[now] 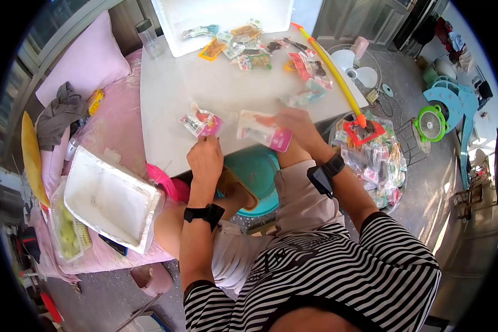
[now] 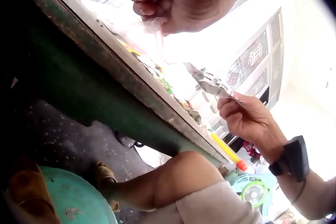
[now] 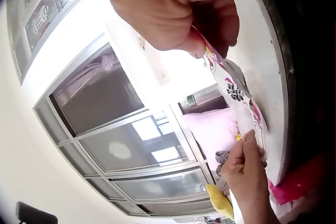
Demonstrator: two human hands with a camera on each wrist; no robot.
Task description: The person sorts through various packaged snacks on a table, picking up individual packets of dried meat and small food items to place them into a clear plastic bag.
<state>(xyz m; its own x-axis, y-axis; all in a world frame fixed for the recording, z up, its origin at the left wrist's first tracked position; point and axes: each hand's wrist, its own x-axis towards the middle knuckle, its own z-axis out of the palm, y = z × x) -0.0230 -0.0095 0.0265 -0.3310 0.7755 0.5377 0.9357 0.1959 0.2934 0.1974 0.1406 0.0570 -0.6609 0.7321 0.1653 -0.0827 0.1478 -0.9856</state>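
Observation:
Over the near part of the white table, two clear packets with pink-and-white labels are held apart. My left hand [image 1: 206,157] pinches the smaller packet [image 1: 201,123] by its near edge. My right hand [image 1: 300,123], slightly blurred, grips the larger packet [image 1: 260,131] at its right side. From the left wrist, my left hand [image 2: 184,1] shows curled fingers on a translucent packet edge, while my right hand [image 2: 247,119] pinches a packet [image 2: 210,83] seen nearly edge-on. In the right wrist view, my right hand [image 3: 173,11] pinches a packet [image 3: 233,92]; my left hand [image 3: 247,176] appears beyond it.
Several packets [image 1: 253,60] lie across the table's [image 1: 174,83] far side, near a white foam box [image 1: 171,27]. A yellow tube [image 1: 335,72] crosses its right edge above a heaped bag of packets [image 1: 371,160]. Another foam box [image 1: 108,196] sits left; a teal basin [image 1: 257,182] stands below.

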